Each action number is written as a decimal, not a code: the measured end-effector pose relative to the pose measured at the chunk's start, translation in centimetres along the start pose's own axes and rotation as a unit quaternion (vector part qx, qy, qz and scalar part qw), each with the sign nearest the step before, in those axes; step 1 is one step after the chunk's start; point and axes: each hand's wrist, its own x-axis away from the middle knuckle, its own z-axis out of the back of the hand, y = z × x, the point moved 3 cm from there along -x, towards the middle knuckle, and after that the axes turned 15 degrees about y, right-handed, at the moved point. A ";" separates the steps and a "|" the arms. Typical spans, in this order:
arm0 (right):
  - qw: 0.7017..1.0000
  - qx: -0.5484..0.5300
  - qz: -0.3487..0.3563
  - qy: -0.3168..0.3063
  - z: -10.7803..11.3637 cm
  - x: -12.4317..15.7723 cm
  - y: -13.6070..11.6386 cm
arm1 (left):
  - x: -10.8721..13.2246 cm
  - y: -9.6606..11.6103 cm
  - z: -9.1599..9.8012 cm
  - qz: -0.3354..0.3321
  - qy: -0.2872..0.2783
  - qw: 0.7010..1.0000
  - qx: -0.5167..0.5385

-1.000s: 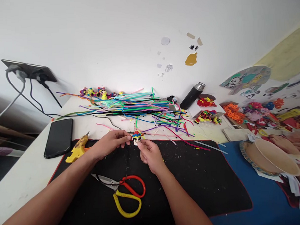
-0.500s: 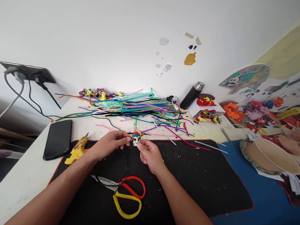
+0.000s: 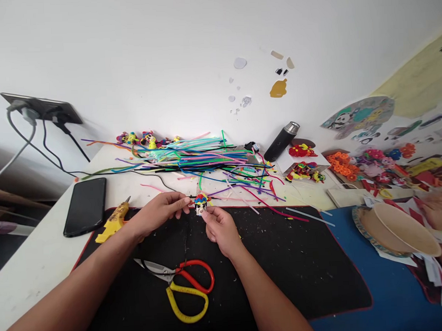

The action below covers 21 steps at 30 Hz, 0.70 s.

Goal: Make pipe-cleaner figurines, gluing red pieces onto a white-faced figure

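Beyond the red-and-yellow-handled scissors (image 3: 171, 273), the right hand (image 3: 223, 230) had its grip closed on a small doll head (image 3: 200, 209), at the lower edge; the left hand (image 3: 163, 210) held its fingertips close beside the fuzzy headdress (image 3: 200, 199), though whether they pinched it I could not tell; the head seemed light, the headdress soft and crushable, the white face a firmer hold.

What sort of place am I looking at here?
Probably a craft workspace: there's a heap of coloured pipe cleaners by the wall, a yellow glue gun, and scissors lying on a black mat.
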 end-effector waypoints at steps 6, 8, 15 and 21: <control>1.000 -0.001 0.002 0.001 0.0 -0.1 0.1 | 0.2 0.4 -0.1 0.003 0.019 1.000 0.015; 1.000 0.000 0.002 0.002 0.0 -0.1 0.1 | 0.2 0.5 0.0 0.002 0.024 1.000 0.015; 1.000 0.001 0.003 -0.002 0.0 -0.1 0.1 | 0.1 0.7 -0.1 0.007 0.023 0.999 0.022; 1.000 0.005 -0.001 0.000 0.1 -0.2 0.2 | 0.2 0.5 -0.1 0.006 0.026 1.000 0.015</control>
